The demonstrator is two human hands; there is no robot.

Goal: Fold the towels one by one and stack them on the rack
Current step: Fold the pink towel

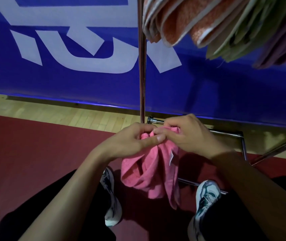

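Pink towel (153, 173) bunched, hanging unfolded; folded towels (208, 23) draped on rack (142, 66)

Nubby pink terry towel (153, 173), shiny chromed metal rack (142, 66), glossy wooden floor (79, 113).

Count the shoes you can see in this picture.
2. The left shoe is on the red floor beside the hanging pink towel; the right shoe is across from it, by the rack's base bar. Dark trouser legs partly cover both.
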